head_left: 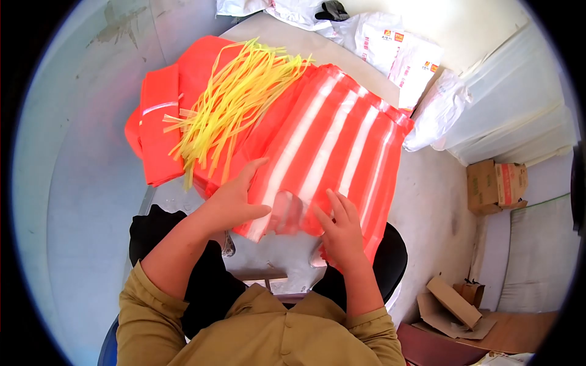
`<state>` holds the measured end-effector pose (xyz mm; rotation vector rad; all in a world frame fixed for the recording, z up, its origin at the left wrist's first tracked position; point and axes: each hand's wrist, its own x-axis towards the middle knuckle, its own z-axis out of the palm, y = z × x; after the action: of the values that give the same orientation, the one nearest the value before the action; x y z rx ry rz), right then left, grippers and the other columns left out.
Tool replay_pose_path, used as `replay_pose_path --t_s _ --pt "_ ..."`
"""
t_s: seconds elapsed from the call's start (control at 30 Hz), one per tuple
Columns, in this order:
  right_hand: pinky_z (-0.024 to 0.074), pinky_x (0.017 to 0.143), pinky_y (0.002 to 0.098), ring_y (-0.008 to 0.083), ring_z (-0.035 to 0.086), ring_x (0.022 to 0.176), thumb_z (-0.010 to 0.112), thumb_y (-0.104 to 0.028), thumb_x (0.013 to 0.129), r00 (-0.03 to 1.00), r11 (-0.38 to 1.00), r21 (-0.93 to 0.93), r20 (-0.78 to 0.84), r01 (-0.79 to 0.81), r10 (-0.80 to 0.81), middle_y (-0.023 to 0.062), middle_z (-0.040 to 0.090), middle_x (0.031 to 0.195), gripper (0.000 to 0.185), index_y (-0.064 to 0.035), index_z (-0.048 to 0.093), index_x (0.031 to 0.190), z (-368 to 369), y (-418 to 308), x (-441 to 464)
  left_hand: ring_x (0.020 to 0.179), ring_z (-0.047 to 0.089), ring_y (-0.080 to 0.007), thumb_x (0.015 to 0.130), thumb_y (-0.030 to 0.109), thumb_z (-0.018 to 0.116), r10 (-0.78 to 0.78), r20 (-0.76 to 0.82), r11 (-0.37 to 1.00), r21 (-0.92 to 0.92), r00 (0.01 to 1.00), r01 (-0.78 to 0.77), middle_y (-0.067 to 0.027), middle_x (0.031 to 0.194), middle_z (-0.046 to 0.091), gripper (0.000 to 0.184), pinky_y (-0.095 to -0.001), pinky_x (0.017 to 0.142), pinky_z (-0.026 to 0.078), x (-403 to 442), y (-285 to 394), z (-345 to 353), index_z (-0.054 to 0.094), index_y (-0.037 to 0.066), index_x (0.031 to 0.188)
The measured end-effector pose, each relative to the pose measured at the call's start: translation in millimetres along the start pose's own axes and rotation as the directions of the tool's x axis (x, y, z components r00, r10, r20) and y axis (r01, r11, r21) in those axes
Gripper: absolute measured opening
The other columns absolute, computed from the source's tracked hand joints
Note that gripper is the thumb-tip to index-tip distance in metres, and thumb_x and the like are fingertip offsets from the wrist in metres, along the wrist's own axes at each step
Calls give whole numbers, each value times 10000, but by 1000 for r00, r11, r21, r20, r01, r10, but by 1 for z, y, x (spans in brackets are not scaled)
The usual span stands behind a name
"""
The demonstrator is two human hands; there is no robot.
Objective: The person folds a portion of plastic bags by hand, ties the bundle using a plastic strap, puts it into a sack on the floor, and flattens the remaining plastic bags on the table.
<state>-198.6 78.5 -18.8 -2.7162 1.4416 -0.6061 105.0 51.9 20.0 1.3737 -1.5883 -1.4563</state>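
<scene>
A stack of red and white striped plastic sheets, perhaps bags (320, 143), covers the table in front of me and hangs toward my lap. At its near left edge is my left hand (232, 204), open, thumb and fingers apart. My right hand (343, 235) rests at the near right part of the stack, fingers spread. Between the hands, the near edge of the plastic is lifted and partly blurred. A loose bundle of thin yellow strips (235, 100) lies across the red plastic on the left. Beside it is a folded red plastic bundle (160, 125).
White printed sacks (390, 52) line the far side of the table (268, 33). A white plastic bag (439, 110) is at the far right. A cardboard box (495, 186) is on the right, with opened cardboard pieces (455, 305) nearer me. A pale wall (91, 183) rises on the left.
</scene>
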Motion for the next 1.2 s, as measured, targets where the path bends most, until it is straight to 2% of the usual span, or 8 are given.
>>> replay_pose_path --t_s 0.13,0.23,0.33,0.53,0.67,0.77,0.97,1.2 --pt "515 1020 492 393 598 1251 720 24 718 993 997 -11 -98 70 -71 183 600 1419 474 -80 717 1180 4 -4 -2 910 572 -152 844 96 728 -144 96 989 7 985 144 -63 997 613 883 -311 854 491 -10 17 -9 333 151 1632" --pt "542 930 467 367 649 1120 730 4 738 976 994 22 -195 108 -102 142 667 1268 383 -81 728 1112 5 -9 0 750 453 -84 860 77 707 -162 96 985 -46 982 167 24 806 478 816 -263 683 416 -15 41 -16 379 144 1604" --pt "534 810 429 319 656 974 731 -22 765 973 995 33 -215 92 -83 95 674 1107 321 -92 736 1077 6 -12 0 705 433 -54 874 71 692 -73 42 987 -143 996 79 50 763 455 747 -246 628 379 -5 29 -11 428 141 1569" --pt "466 675 407 263 624 820 728 -64 768 971 987 84 -207 140 -121 46 636 956 281 -79 740 1048 7 -10 -1 659 497 -130 894 97 665 100 -37 986 139 994 -94 -11 724 478 669 -310 640 436 21 35 19 459 93 1530" --pt "464 634 401 258 622 804 718 -66 756 972 987 88 -207 133 -112 37 636 946 284 -69 738 1040 9 -11 -1 722 653 -308 932 171 662 200 -2 918 351 980 -186 -133 784 643 651 -418 674 507 47 32 44 435 75 1535" --pt "464 618 394 252 619 793 712 -71 754 974 990 74 -206 117 -99 36 636 939 277 -66 739 1030 10 -13 -1 795 695 -340 984 185 627 94 64 956 272 993 -109 -167 844 697 605 -446 718 525 56 45 58 417 66 1539" --pt "467 618 391 235 616 788 718 -90 753 973 994 67 -220 89 -72 30 635 928 253 -76 744 1004 9 -13 -2 881 707 -396 1061 187 509 47 90 936 344 995 -76 -202 942 737 467 -465 789 535 66 43 67 434 52 1501" --pt "470 634 404 266 624 790 749 -70 762 980 994 112 -197 3 19 34 642 915 205 -77 737 967 8 -15 -5 950 700 -368 936 20 570 14 269 939 329 963 -105 -188 1089 733 352 -438 854 553 57 34 59 603 26 1286"
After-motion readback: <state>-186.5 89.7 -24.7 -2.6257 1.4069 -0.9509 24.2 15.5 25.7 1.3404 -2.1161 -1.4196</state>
